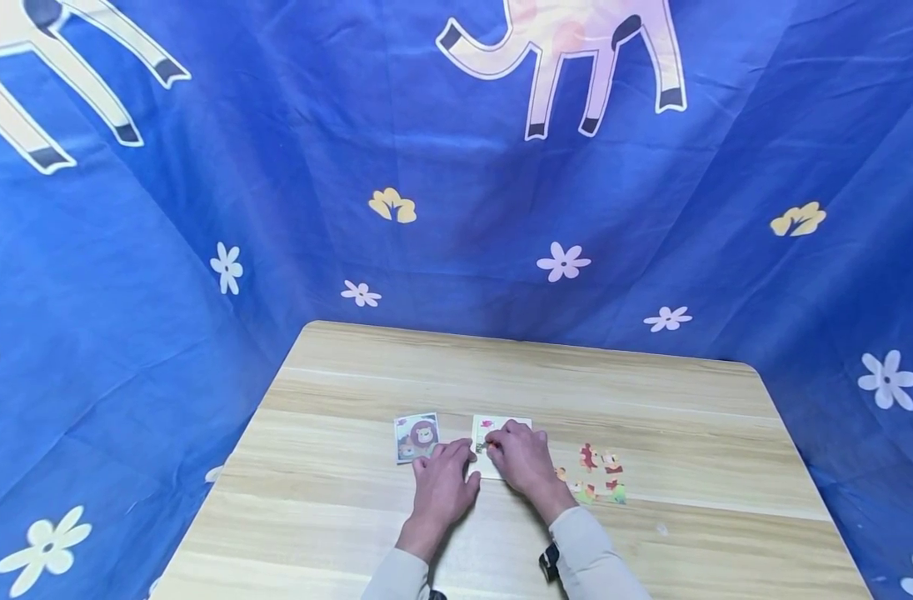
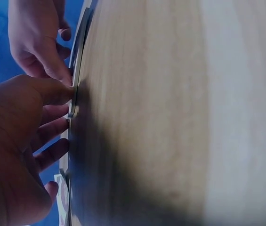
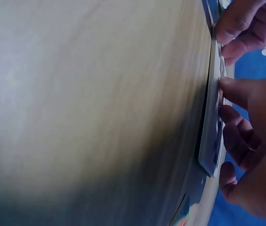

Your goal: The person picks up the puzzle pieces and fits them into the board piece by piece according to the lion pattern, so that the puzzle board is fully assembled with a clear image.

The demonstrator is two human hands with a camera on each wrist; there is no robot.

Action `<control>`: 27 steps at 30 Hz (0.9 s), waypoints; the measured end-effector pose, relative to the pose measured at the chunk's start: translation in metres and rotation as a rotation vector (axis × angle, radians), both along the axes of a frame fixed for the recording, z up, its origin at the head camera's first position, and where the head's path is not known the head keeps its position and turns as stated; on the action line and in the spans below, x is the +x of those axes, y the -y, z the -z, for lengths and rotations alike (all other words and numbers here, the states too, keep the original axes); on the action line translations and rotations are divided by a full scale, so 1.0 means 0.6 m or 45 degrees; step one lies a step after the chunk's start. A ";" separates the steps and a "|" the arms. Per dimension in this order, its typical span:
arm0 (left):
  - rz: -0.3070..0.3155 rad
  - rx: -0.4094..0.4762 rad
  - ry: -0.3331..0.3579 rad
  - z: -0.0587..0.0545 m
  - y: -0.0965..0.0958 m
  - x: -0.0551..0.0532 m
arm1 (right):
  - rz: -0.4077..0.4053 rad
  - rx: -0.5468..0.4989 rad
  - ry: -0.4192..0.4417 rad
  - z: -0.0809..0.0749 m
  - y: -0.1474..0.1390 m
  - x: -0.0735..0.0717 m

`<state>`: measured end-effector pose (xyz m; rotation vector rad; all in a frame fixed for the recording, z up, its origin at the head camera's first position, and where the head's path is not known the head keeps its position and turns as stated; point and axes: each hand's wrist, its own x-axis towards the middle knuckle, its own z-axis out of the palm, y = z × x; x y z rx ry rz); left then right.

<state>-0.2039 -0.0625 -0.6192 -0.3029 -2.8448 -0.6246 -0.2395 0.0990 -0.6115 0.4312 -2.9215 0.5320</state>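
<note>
A white-framed puzzle board (image 1: 490, 472) lies on the table between the two hands, partly covered by them. My left hand (image 1: 445, 483) rests at its left side, thumb and fingertips against the edge near the front left corner. Over the board, my right hand (image 1: 522, 457) pinches a small puzzle piece (image 1: 491, 444), mostly hidden by the fingers. From the left wrist, the left hand (image 2: 15, 141) shows its thumb and fingers reaching to the board's rim. In the right wrist view, the right hand (image 3: 260, 136) has thumb and fingertips low over the board (image 3: 211, 141).
Left of the board lies a square lion picture (image 1: 419, 437), close to the left fingers. Several loose puzzle pieces (image 1: 589, 457) in red, orange and green lie to the right, some beside the right wrist. The wooden table (image 1: 336, 500) backs onto a blue printed curtain (image 1: 456, 275).
</note>
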 end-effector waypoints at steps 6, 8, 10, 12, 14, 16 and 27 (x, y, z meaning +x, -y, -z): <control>-0.002 0.018 0.005 -0.004 0.001 0.001 | 0.020 -0.064 0.108 0.001 -0.011 0.000; -0.007 0.013 0.004 -0.004 0.001 0.001 | 0.020 -0.090 0.113 -0.001 -0.017 0.001; -0.009 0.007 0.002 -0.005 0.001 0.001 | 0.012 -0.109 0.111 -0.005 -0.026 0.002; -0.008 0.004 0.003 -0.007 0.000 0.001 | 0.011 -0.126 0.115 -0.009 -0.036 0.004; -0.004 0.006 0.007 -0.007 0.000 0.001 | 0.009 -0.138 0.124 -0.013 -0.048 0.007; -0.002 0.009 0.012 -0.007 -0.001 0.001 | 0.018 -0.144 0.143 -0.016 -0.060 0.010; 0.002 0.007 0.006 -0.010 0.001 0.005 | 0.106 -0.138 0.122 -0.014 -0.127 0.030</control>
